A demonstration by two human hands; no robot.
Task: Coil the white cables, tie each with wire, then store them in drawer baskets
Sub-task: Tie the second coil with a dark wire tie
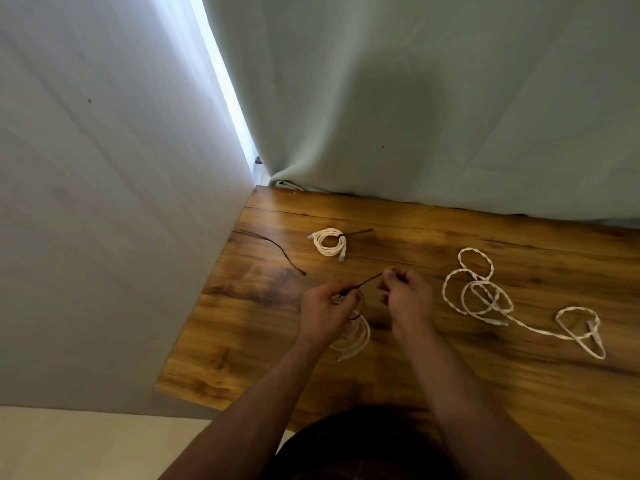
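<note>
head view: over a wooden table (pixel 519 393) set against a pale curtain (pixel 415 98), two bare forearms reach forward. left hand (pixel 323 315) holds a coiled white cable (pixel 356 336) and pinches one end of a dark wire (pixel 365 282); right hand (pixel 408 299), fingers curled, pinches the other end. an uncoiled cable (pixel 485 299) sprawls to the right, a tied coil (pixel 328 241) lies beyond the hands, a spare wire (pixel 277 244) to its left.
</note>
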